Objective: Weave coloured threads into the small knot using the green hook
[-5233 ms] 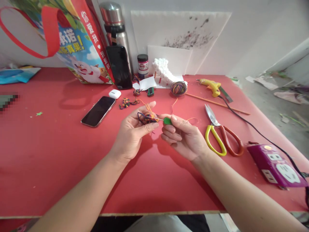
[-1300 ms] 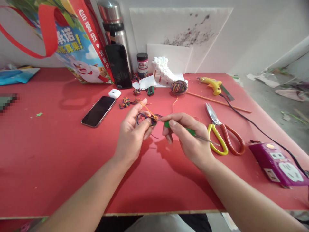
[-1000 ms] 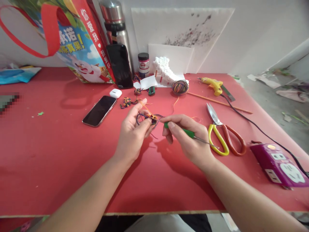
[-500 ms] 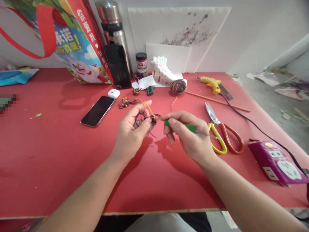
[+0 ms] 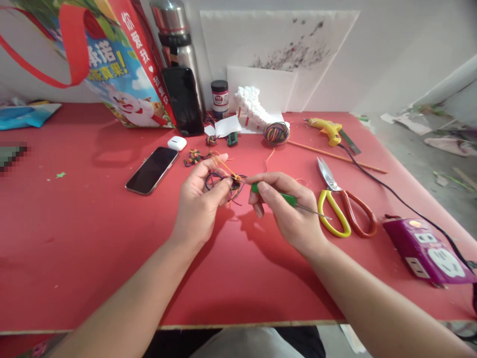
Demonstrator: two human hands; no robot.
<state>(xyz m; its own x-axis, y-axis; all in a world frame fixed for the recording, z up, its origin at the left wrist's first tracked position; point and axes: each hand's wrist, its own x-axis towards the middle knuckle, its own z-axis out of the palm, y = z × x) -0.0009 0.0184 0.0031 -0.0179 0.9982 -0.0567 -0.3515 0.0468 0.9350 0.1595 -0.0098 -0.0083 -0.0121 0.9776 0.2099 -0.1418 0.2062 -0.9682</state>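
Observation:
Dark multicoloured yarn with a small crocheted piece is pinched between the thumb and fingers of my left hand. An orange strand runs from its raised index finger to the piece. My right hand is closed around a crochet hook with a green handle and thin metal at both ends. The hook's front tip meets the piece at my left fingertips; whether it sits inside a loop I cannot tell. A ball of multicoloured yarn lies beyond my hands.
Scissors lie right of my right hand, near a purple power strip. A yellow glue gun and an orange stick lie behind. Leftward are a phone, a white earbud case and a small colourful crocheted bunch.
My left hand has shifted slightly left, its index finger a little lower. The hook's rear end has tilted down a little. Both hands keep their holds.

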